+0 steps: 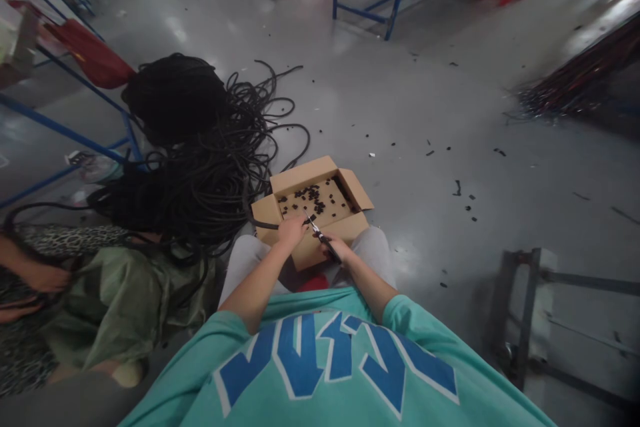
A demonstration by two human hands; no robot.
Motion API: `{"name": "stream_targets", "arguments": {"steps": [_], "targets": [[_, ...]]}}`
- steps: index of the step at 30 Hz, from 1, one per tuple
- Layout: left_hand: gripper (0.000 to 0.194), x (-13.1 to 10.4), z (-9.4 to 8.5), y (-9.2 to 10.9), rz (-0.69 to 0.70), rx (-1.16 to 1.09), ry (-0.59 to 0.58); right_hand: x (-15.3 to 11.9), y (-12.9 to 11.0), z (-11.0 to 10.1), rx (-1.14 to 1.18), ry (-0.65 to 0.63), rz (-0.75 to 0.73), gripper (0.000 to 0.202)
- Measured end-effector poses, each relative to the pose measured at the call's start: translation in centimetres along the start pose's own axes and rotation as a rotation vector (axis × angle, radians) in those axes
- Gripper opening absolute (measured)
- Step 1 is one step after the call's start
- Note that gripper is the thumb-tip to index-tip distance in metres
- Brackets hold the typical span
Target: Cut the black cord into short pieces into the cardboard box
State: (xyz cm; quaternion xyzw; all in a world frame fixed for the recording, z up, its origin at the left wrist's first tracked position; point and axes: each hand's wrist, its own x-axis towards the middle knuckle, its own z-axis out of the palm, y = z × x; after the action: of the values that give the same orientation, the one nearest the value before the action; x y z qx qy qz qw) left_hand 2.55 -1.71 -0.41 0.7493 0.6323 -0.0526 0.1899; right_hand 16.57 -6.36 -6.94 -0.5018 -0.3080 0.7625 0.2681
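Observation:
My left hand (293, 230) is closed round a length of black tubing (265, 224), whose short end pokes out past my fingers. In my right hand (336, 248) is a pair of scissors (318, 232) with dark handles, the metal blades reaching up beside that tubing end. Whether the blades touch the tubing I cannot tell. Below both hands, between my knees, sits an open cardboard box (303, 177) with its flaps folded out. Short black cut pieces (314, 195) lie scattered inside it.
A large heap of black tubing (200, 167) lies left of the box. Another person's hand (47, 277) holds dark tubing at far left. Black scraps (457, 187) dot the floor. A metal frame (533, 313) stands at right; blue-legged tables (370, 13) stand ahead.

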Motion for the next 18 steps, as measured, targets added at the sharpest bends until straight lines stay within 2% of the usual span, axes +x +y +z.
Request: {"name": "stream_targets", "arguments": {"steps": [8,18], "targets": [[0.023,0.7,0.3,-0.4,-0.002,0.057,0.007,0.3,-0.1,0.1,-0.027,0.041,-0.024,0.053],[0.024,1.3,0.9,-0.9,-0.007,-0.063,-0.024,0.2,-0.3,0.3,-0.045,0.074,0.005,0.055]]}}
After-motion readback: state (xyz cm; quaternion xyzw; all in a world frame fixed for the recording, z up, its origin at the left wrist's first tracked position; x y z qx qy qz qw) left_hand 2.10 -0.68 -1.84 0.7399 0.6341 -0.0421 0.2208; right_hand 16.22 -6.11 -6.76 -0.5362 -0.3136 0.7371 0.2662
